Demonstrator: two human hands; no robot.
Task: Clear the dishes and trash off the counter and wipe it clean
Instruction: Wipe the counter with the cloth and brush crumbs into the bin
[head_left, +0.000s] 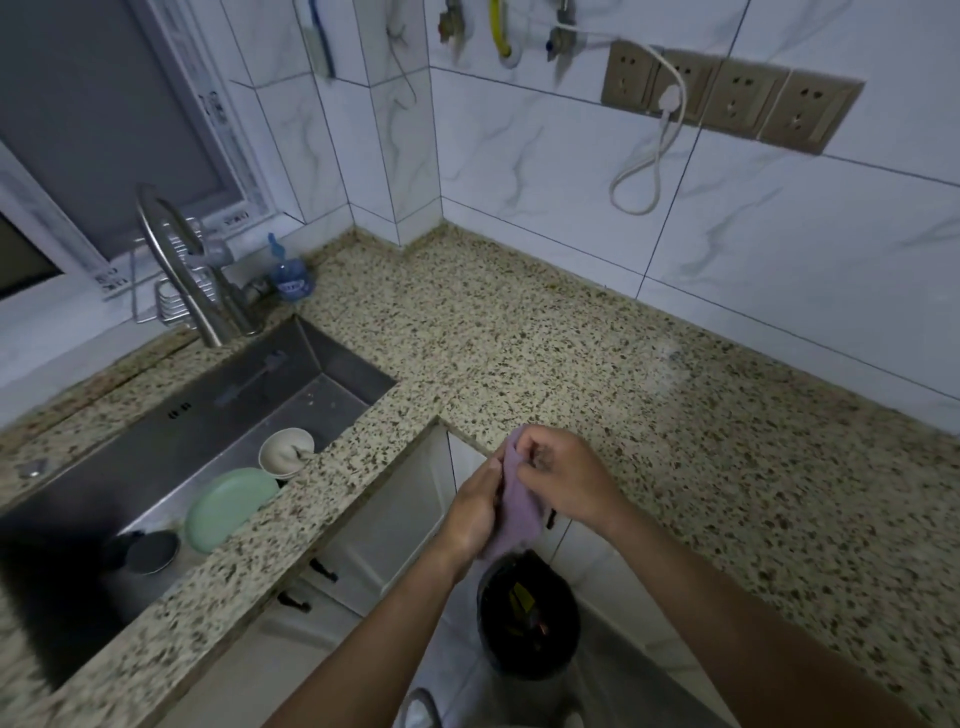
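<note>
A purple cloth hangs between both my hands at the inner corner of the speckled stone counter. My left hand grips its lower part and my right hand pinches its top edge. In the steel sink on the left lie a green plate, a white bowl and a dark round dish. A black trash bin with some trash inside stands on the floor just below my hands.
A curved steel faucet rises behind the sink, next to a wire rack and a blue bottle. Wall sockets with a white cord hang on the tiled back wall. White cabinet doors sit under the counter.
</note>
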